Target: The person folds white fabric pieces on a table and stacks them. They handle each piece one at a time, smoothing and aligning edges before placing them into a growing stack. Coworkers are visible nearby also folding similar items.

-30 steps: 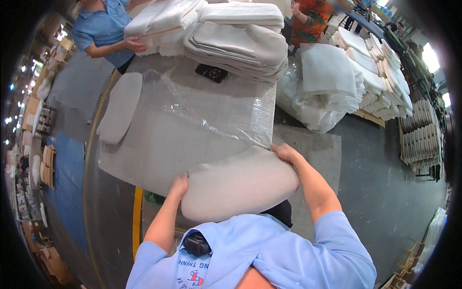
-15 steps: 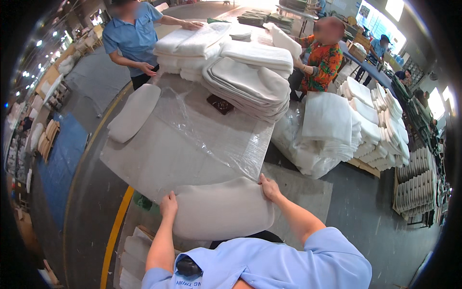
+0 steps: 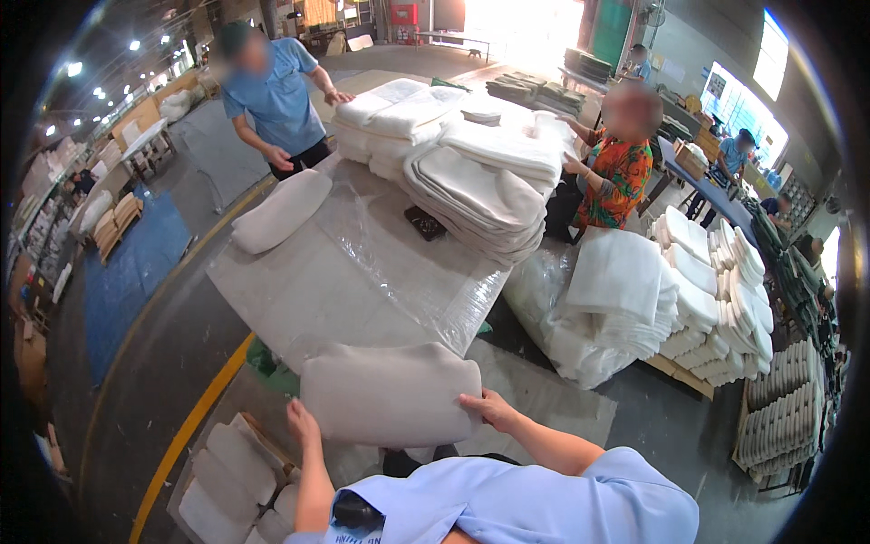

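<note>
A pale, rounded rectangular cushion pad (image 3: 390, 394) is held in front of me at the near edge of the table (image 3: 272, 299). My right hand (image 3: 489, 410) grips its right edge, thumb on top and fingers beneath. At the lower left edge is my left hand (image 3: 304, 422), fingers closed against the pad's side; its fingertips are partly hidden. Another pale pad (image 3: 283, 210) lies at the table's left edge. Farther back, a stack of similar pads (image 3: 480, 195) stands beside a dark flat object (image 3: 424, 222), with clear plastic film (image 3: 390, 263) across the tabletop.
A person in blue (image 3: 276, 91) stands at the far left, one hand on folded white padding (image 3: 390, 118). Opposite, a person in a floral shirt (image 3: 614, 181) handles white padding. Stacked pads (image 3: 716, 290) stand to the right; a box of pads (image 3: 227, 480) sits low left.
The pad has moved left and tilted up toward me. My right hand has slid lower along its edge. The view has shifted, and the person in the floral shirt has lowered their white piece.
</note>
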A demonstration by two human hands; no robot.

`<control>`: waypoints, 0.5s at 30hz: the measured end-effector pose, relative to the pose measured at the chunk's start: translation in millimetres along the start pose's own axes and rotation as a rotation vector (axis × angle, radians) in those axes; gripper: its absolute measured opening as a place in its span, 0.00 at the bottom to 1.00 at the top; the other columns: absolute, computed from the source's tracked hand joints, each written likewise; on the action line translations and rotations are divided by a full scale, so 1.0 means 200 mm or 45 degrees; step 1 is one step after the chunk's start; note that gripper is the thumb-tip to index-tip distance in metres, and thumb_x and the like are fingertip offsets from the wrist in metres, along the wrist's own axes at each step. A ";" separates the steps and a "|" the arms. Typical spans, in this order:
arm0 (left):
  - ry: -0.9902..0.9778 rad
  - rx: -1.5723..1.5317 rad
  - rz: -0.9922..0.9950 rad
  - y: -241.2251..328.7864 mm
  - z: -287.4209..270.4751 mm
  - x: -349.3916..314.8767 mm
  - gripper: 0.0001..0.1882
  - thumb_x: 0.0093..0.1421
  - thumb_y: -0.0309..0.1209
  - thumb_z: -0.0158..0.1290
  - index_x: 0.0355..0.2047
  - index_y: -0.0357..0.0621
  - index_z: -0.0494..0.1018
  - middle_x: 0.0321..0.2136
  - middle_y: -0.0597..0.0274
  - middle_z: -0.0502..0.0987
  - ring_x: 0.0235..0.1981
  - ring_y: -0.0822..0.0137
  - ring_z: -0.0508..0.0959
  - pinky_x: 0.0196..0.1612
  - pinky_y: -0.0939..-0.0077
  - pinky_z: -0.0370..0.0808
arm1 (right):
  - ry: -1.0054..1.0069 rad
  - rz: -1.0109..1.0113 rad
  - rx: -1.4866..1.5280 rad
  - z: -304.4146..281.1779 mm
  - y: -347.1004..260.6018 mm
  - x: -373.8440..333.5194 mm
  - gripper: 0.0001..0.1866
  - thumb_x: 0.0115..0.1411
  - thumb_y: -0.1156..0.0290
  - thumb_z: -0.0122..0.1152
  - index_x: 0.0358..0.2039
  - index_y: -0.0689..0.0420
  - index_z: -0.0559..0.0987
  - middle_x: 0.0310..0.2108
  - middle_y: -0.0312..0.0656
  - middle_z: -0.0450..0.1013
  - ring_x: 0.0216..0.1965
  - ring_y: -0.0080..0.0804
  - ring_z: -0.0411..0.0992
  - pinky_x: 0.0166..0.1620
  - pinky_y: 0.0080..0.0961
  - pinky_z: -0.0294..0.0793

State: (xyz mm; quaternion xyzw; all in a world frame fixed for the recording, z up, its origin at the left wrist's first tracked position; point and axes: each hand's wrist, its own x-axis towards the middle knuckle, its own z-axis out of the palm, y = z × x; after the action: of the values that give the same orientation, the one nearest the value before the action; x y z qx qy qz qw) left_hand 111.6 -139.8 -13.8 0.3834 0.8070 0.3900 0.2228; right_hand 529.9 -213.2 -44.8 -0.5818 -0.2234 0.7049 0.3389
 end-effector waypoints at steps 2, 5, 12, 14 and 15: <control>0.076 -0.385 -0.321 -0.15 -0.06 -0.26 0.36 0.78 0.53 0.39 0.63 0.26 0.71 0.61 0.33 0.75 0.61 0.41 0.77 0.62 0.52 0.73 | -0.059 0.045 -0.069 0.00 -0.02 0.02 0.47 0.59 0.45 0.78 0.67 0.63 0.69 0.59 0.46 0.76 0.60 0.39 0.75 0.60 0.42 0.77; -0.133 -0.250 -0.770 -0.39 -0.15 -0.59 0.37 0.77 0.55 0.39 0.62 0.30 0.72 0.58 0.36 0.78 0.56 0.40 0.79 0.58 0.53 0.75 | -0.105 0.120 -0.105 -0.01 -0.04 0.03 0.45 0.60 0.45 0.77 0.68 0.60 0.70 0.60 0.44 0.76 0.60 0.38 0.75 0.61 0.41 0.77; -0.695 0.170 -0.824 -0.68 -0.24 -0.87 0.29 0.76 0.50 0.44 0.55 0.34 0.75 0.50 0.44 0.80 0.48 0.49 0.80 0.52 0.55 0.77 | -0.197 0.159 0.180 0.01 0.03 0.05 0.48 0.59 0.44 0.78 0.70 0.59 0.68 0.64 0.44 0.74 0.63 0.40 0.74 0.63 0.41 0.75; -0.774 0.216 -0.787 -0.74 -0.26 -0.90 0.27 0.75 0.49 0.45 0.53 0.35 0.75 0.48 0.46 0.80 0.46 0.51 0.80 0.50 0.56 0.78 | -0.234 0.141 0.213 -0.01 0.03 0.05 0.46 0.60 0.46 0.77 0.70 0.59 0.69 0.64 0.44 0.74 0.63 0.40 0.74 0.64 0.42 0.75; -0.790 0.229 -0.774 -0.76 -0.27 -0.91 0.25 0.75 0.48 0.46 0.52 0.35 0.76 0.47 0.48 0.80 0.44 0.52 0.80 0.50 0.57 0.78 | -0.261 0.133 0.227 0.00 0.03 0.05 0.44 0.61 0.47 0.77 0.69 0.59 0.70 0.63 0.44 0.75 0.62 0.40 0.75 0.64 0.42 0.75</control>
State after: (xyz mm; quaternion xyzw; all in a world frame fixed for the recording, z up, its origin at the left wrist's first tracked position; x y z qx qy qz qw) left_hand 118.7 -370.9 -92.5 0.2453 0.8088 0.1014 0.5247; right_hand 527.9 -208.9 -55.8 -0.4852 -0.1627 0.7942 0.3276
